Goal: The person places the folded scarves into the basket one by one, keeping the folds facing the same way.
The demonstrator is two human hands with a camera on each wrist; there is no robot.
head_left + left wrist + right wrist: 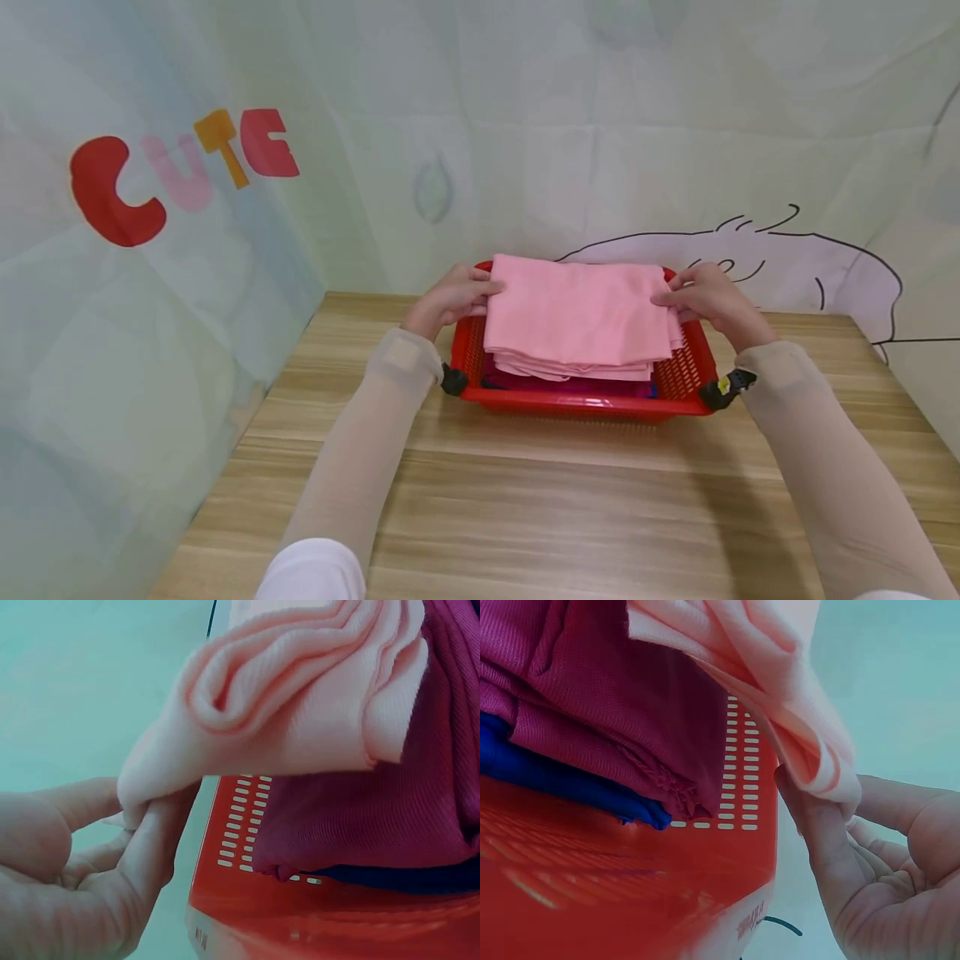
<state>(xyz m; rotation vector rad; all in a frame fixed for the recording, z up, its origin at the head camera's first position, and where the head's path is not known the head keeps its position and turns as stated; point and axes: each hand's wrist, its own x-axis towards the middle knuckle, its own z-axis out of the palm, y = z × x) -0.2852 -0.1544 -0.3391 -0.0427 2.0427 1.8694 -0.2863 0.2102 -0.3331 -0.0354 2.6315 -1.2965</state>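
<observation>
A folded pink cloth (581, 312) lies over the red plastic basket (585, 403), with its layered edge facing me. My left hand (456, 298) pinches its left side between thumb and fingers. At the opposite side, my right hand (712, 302) pinches the cloth the same way. Beneath it in the basket sits a folded magenta cloth (375, 817), and under that shows a blue cloth (562, 780). In both wrist views the pink cloth's held edges are raised, above the magenta one. The basket's slotted side walls show beside the stack.
The basket stands on a wood-grain table (570, 508), near its back edge. Behind rises a pale fabric backdrop (540, 167) with a line drawing at right. Coloured letters (217, 146) mark the left-hand sheet. Dark wrist-worn devices (727, 388) sit close to the basket's front corners.
</observation>
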